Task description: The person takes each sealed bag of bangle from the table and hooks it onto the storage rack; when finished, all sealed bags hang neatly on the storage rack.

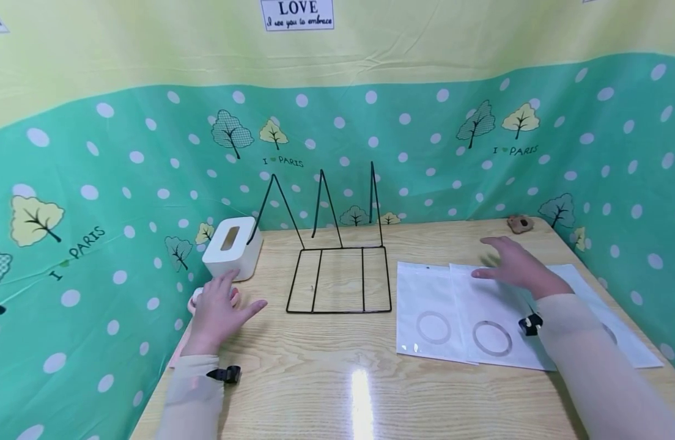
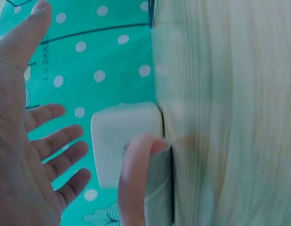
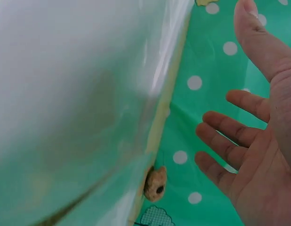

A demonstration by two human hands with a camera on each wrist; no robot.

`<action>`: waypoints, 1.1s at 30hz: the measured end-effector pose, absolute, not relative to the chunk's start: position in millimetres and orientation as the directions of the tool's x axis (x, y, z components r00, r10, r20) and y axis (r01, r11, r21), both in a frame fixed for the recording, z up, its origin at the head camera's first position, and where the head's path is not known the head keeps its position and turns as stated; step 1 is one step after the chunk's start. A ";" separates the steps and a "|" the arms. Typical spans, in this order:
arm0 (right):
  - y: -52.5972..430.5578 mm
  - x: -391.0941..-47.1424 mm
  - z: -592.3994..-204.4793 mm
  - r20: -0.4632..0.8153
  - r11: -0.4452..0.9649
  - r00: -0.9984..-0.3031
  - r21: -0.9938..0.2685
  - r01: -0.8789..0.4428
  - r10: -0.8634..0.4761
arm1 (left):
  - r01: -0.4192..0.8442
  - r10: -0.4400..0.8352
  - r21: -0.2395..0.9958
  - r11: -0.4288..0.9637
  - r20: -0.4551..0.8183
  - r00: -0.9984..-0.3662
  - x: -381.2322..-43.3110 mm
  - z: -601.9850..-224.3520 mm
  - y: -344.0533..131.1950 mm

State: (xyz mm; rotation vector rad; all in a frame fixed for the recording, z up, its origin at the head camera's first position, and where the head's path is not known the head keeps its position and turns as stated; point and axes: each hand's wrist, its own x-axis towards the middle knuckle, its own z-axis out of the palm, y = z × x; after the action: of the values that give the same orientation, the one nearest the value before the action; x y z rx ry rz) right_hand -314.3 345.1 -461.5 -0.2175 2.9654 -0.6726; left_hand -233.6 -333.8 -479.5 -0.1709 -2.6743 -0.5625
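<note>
My left hand (image 1: 219, 311) hovers over the left side of the table, fingers spread and holding nothing. Partly hidden beneath it is a pink curved band (image 2: 134, 183) beside a greyish rounded piece (image 2: 158, 193). Just beyond those fingers sits a white tissue box (image 1: 235, 256) with a slot on top. On the right, my right hand (image 1: 519, 269) is held above overlapping white plastic bags (image 1: 425, 293) marked with ring shapes, its thumb apart from the fingers and nothing in its grasp. Between the hands stands a black wire rack (image 1: 339, 312) with three upright pointed dividers.
A small brown object (image 1: 520, 224) with a dark spot lies at the table's back right corner. Green dotted cloth (image 1: 337, 146) hangs along the back and both sides of the wooden table (image 1: 293, 379). Light glares on the wood near the front.
</note>
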 end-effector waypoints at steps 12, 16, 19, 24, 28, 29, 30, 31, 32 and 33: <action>322.2 -331.9 -469.3 -0.041 0.879 -0.978 -0.446 -0.166 -0.206 | 0.214 0.087 0.427 0.879 0.297 -0.951 -237.5 -484.9 -312.1; 312.9 -335.6 -469.8 -0.024 0.871 -0.973 -0.452 -0.195 -0.230 | 0.220 0.106 0.440 0.871 0.269 -0.957 -237.6 -485.5 -303.6; 306.0 -338.9 -473.3 -0.002 0.868 -0.968 -0.443 -0.224 -0.251 | 0.229 0.122 0.444 0.866 0.255 -0.959 -238.1 -486.4 -297.1; 291.7 -344.8 -479.1 -0.017 0.871 -0.967 -0.439 -0.222 -0.255 | 0.236 0.151 0.464 0.854 0.212 -0.965 -237.8 -488.2 -287.4; 279.6 -348.6 -479.8 -0.039 0.866 -0.966 -0.454 -0.211 -0.256 | 0.230 0.164 0.471 0.852 0.178 -0.970 -238.6 -491.1 -281.2; 277.1 -349.4 -479.8 -0.043 0.864 -0.965 -0.458 -0.211 -0.258 | 0.230 0.168 0.473 0.851 0.170 -0.971 -239.1 -492.1 -279.8; 274.8 -350.2 -479.8 -0.047 0.863 -0.965 -0.461 -0.209 -0.259 | 0.224 0.168 0.483 0.846 0.158 -0.973 -239.7 -492.9 -278.4; 272.8 -351.1 -480.2 -0.053 0.861 -0.964 -0.465 -0.207 -0.260 | 0.219 0.168 0.494 0.841 0.146 -0.975 -240.3 -493.9 -277.0; 271.2 -352.0 -480.5 -0.058 0.859 -0.962 -0.467 -0.209 -0.265 | 0.213 0.168 0.505 0.836 0.134 -0.977 -241.1 -495.0 -275.9; 269.7 -352.9 -481.0 -0.062 0.860 -0.962 -0.466 -0.209 -0.267 | 0.203 0.165 0.515 0.833 0.119 -0.979 -241.6 -495.9 -274.7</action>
State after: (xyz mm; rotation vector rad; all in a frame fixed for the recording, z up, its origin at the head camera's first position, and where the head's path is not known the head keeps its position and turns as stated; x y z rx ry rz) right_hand -352.9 269.7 -481.0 -0.3739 2.9086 -0.7075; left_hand -241.6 -274.7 -495.9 -0.2950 -2.9408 -0.8382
